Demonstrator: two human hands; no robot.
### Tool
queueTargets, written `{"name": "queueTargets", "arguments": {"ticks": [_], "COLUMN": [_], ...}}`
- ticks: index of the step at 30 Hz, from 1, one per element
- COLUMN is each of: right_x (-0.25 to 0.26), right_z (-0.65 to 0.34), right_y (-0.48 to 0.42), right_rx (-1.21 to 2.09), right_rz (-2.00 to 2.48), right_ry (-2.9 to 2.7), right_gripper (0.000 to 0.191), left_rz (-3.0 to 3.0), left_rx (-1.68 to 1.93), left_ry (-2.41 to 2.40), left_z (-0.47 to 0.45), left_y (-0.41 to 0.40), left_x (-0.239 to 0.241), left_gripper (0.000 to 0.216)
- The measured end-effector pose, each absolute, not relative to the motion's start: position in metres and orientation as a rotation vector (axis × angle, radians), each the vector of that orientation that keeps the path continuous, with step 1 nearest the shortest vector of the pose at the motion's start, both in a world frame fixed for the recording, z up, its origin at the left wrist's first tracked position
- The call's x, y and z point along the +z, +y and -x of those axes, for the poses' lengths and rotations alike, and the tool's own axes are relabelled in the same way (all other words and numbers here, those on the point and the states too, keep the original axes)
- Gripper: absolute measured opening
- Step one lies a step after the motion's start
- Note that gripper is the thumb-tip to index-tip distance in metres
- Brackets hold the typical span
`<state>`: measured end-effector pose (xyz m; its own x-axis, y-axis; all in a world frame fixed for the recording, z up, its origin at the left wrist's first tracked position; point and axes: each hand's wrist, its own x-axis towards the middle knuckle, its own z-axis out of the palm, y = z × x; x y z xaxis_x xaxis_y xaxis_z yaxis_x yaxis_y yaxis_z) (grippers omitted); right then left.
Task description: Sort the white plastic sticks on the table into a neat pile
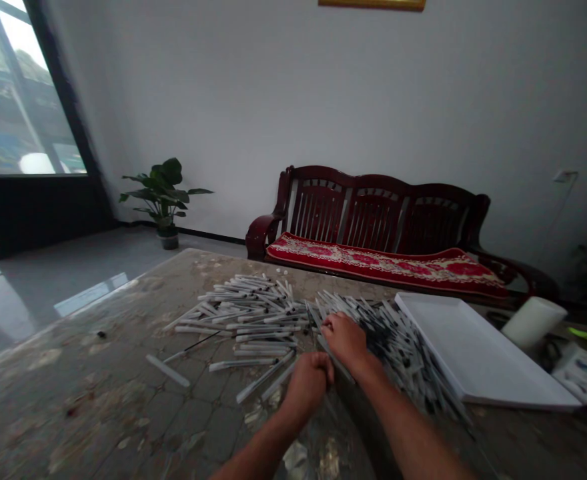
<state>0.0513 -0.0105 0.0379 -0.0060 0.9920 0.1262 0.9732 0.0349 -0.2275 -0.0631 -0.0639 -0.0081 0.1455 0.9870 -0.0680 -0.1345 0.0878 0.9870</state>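
My left hand [313,377] is closed in a fist low over the table, and whatever its fingers hold is hidden. Just beyond and to the right, my right hand [344,339] has its fingers curled at the edge of the right pile, pinching what looks like a slim pen. A left pile of slim translucent-white pens [258,320], several with dark ends, lies mostly sideways in front of my left hand. The right pile of similar pens with more dark parts [408,353] spreads beside my right forearm. One clear-white tube [168,371] lies apart at left, near a thin dark rod [201,341].
A white shallow tray [493,357] sits right of the piles, with a white roll [533,321] behind it. The patterned tabletop [108,387] extends left. Beyond it stand a red wooden bench [373,207] and a potted plant [166,193].
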Motion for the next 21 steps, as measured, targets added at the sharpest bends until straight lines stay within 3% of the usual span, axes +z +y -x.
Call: {"name": "queueTargets", "arguments": {"ticks": [3, 8, 17, 21], "right_x": [0.035, 0.033, 0.053, 0.053], "right_z": [-0.037, -0.033, -0.084, -0.094], "right_y": [0.001, 0.011, -0.001, -0.031], "right_rx": [0.094, 0.200, 0.666, 0.996], "right_rz": [2.078, 2.127, 1.867, 1.671], "right_ry": [-2.075, -1.994, -1.720, -1.511], "right_gripper": [0.024, 0.023, 0.028, 0.029], "left_rz": [-1.431, -1.637, -1.543, -1.318], "left_rx": [0.852, 0.765, 0.999, 1.202], "left_ry": [1.073, 1.048, 1.061, 1.138], "left_z": [0.068, 0.077, 0.063, 0.057], "left_y": [-0.074, -0.083, -0.067, -0.058], "left_x": [-0.004, 0.005, -0.006, -0.011], "left_gripper": [0.030, 0.030, 0.030, 0.019]}}
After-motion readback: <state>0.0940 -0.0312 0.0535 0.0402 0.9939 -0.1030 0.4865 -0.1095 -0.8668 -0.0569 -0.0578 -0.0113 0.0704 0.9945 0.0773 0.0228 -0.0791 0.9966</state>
